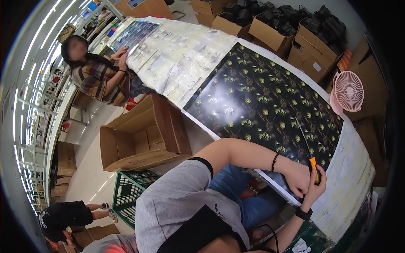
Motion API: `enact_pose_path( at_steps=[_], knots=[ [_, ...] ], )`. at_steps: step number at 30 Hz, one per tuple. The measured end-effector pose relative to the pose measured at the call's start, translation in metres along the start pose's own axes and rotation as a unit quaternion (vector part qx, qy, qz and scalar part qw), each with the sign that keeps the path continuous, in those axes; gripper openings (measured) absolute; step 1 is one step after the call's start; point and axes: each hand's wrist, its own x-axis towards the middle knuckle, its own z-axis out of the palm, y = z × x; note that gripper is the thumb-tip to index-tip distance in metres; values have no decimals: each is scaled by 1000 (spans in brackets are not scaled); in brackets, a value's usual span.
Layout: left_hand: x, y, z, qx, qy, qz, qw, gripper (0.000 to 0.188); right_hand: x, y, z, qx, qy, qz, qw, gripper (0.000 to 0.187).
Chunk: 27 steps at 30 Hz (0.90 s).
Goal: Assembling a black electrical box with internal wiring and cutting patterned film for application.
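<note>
A glossy black sheet (249,97) printed with rows of green and gold motifs lies on the table in front of me. At its near right corner my right hand (315,185) is closed round an orange-handled tool (313,163). A long, thin, dark, slightly curved piece runs from the handle over the sheet; the tool's exact kind is unclear. Just beside it, my left hand (298,179) is closed, with fingers curled down at the sheet's near edge. Whatever its fingers may grip is hidden.
Pale, patchy covering (185,55) spreads over the table. A pink fan (349,90) stands at the right edge. Cartons (270,36) of black items line the far side. An open cardboard box (139,135) and green crate (126,198) sit left. Another person (99,78) works at the far-left end.
</note>
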Motion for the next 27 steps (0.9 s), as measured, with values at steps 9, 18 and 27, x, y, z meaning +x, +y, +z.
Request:
enact_pose_path(
  at_steps=[9, 18, 27],
  knots=[
    [3, 1, -2, -18, -13, -6, 1000, 30, 1, 1, -1, -34, 26, -45, 998, 16],
    [3, 3, -7, -28, -35, -29, 999, 28, 3, -3, -3, -34, 24, -56, 998, 16],
    [2, 3, -5, -12, -35, -25, 999, 27, 3, -6, -3, -32, 25, -51, 998, 16]
  ],
)
